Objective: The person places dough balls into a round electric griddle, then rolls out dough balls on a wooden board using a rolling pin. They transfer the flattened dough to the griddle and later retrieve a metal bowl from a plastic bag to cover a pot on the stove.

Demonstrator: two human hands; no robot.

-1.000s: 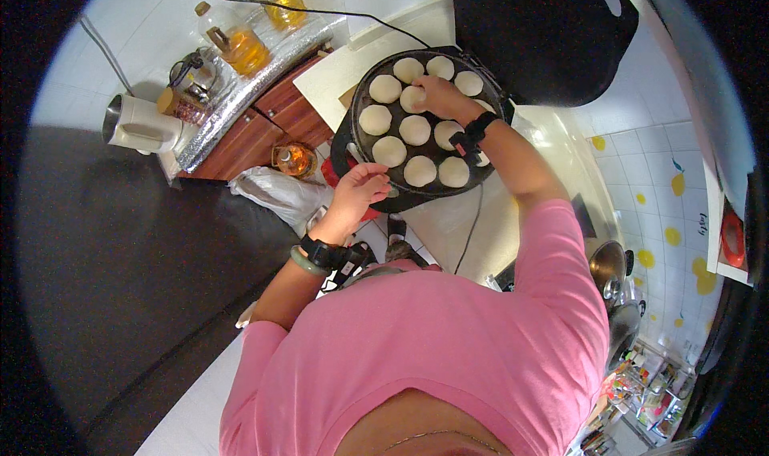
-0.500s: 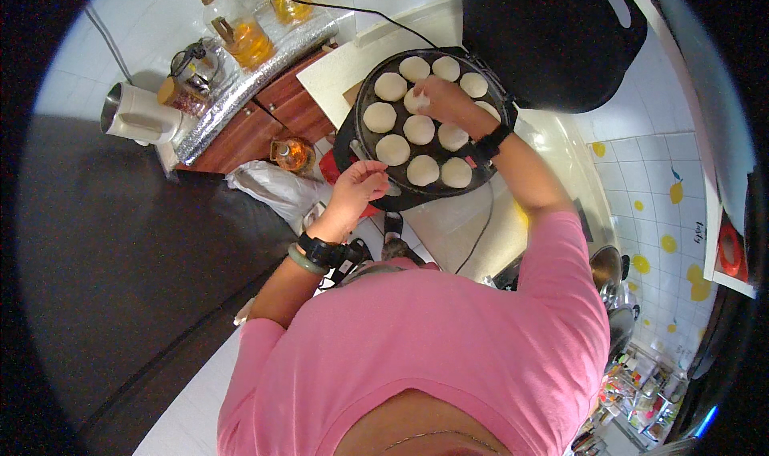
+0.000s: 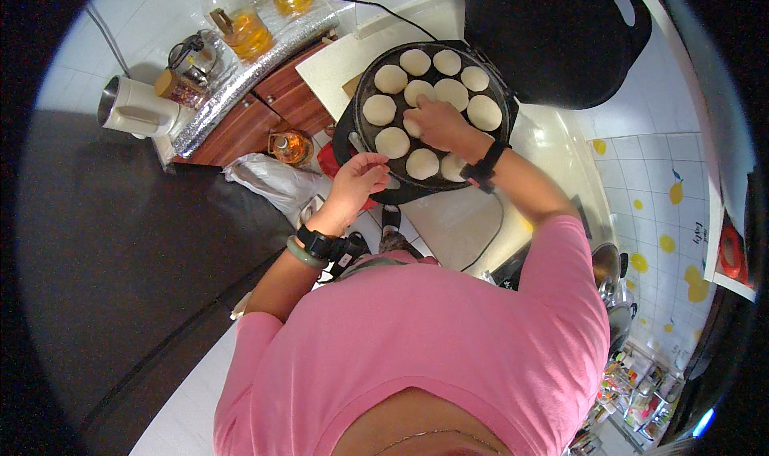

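A round black electric griddle (image 3: 513, 124) holds several flat white dough rounds, among them one dough round (image 3: 379, 110) at its left side. Over the middle of the pan, my right hand (image 3: 439, 125) reaches in from the right with its fingers apart. The fingertips rest on or just above a central dough round (image 3: 412, 128), which the hand largely covers. My left hand (image 3: 358, 185) hovers by the pan's near left edge, palm turned inward. Its fingers are loosely bent, the thumb stands apart, and I see nothing held.
The griddle's black lid (image 3: 553, 48) stands raised behind it. A cable (image 3: 352, 9) runs along the wall to the griddle. On the foil-edged shelf at left stand an oil bottle (image 3: 247, 36) and a white pitcher (image 3: 132, 108). A white plastic bag (image 3: 276, 185) lies below.
My right hand has moved toward me from one dough round onto the central one, uncovering rounds at the right. The left hand has barely shifted, its fingers slightly straighter.
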